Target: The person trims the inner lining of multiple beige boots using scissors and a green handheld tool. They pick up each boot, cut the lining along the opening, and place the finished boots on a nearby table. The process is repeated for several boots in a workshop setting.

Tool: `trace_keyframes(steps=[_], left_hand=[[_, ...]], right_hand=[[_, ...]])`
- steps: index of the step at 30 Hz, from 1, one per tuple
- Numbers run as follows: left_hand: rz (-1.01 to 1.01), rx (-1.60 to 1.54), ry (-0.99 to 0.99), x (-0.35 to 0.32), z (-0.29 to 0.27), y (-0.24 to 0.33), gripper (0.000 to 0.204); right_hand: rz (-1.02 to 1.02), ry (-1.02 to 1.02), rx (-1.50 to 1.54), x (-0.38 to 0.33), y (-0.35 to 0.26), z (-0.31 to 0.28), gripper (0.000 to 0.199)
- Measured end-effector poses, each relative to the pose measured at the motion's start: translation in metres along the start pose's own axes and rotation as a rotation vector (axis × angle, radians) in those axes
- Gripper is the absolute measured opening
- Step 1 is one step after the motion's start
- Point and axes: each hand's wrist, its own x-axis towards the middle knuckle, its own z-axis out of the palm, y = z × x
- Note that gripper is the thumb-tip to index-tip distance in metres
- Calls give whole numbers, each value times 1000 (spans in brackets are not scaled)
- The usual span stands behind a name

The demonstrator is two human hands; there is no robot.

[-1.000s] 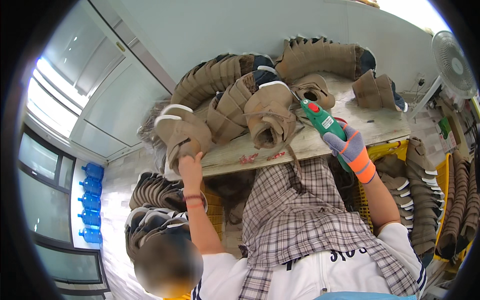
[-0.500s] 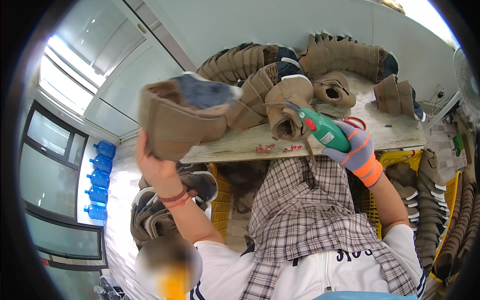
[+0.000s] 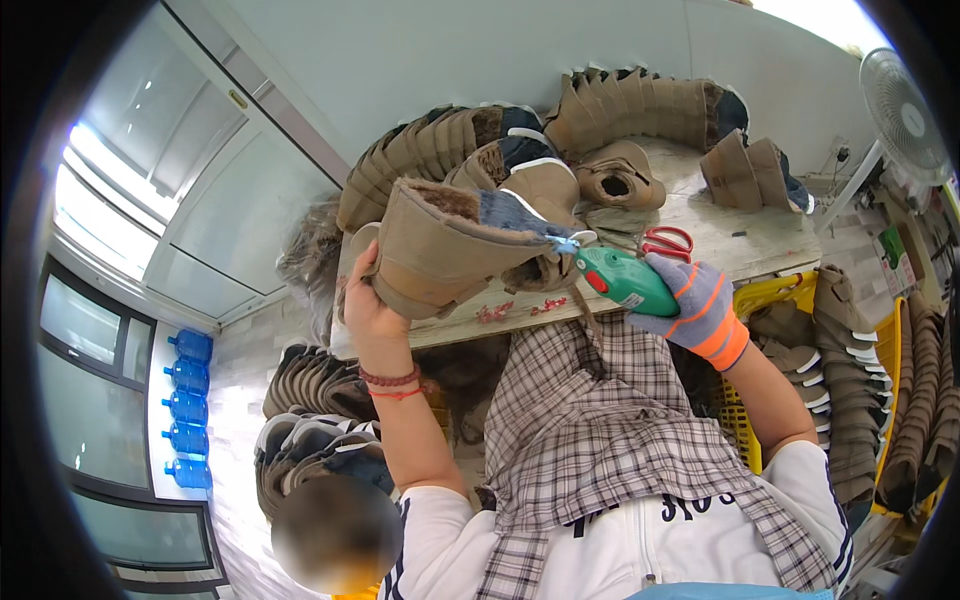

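My bare left hand (image 3: 378, 305) grips a brown fur-lined boot upper (image 3: 430, 255) by its left end, above the table's front edge. Blue denim-like lining and a pale trim show along the upper's far right side. In a grey and orange knitted glove, my right hand (image 3: 690, 312) is wrapped around green handheld electric scissors (image 3: 635, 287) with a red button. Their tip meets the pale trim at the upper's right end, where a bit of light-blue material shows. Red-handled scissors (image 3: 667, 243) lie on the table just beyond my right hand.
Rows of nested boot uppers (image 3: 640, 105) stand on the worn wooden table (image 3: 740, 250), with red scraps (image 3: 548, 306) near its front edge. Yellow crates (image 3: 885, 360) of uppers stand at right. More uppers (image 3: 315, 385) are stacked at left. A white fan (image 3: 900, 115) stands far right.
My left hand has brought the boot upper down and rightward to the electric scissors. Their tip, apart from it before, now meets its pale trim. The view has shifted a little.
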Motion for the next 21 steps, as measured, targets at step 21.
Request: trace_keyframes(steps=[21], left_hand=[[26, -16, -178, -18, 38, -54, 32]], right_hand=[[63, 77, 152, 18, -17, -3, 61]])
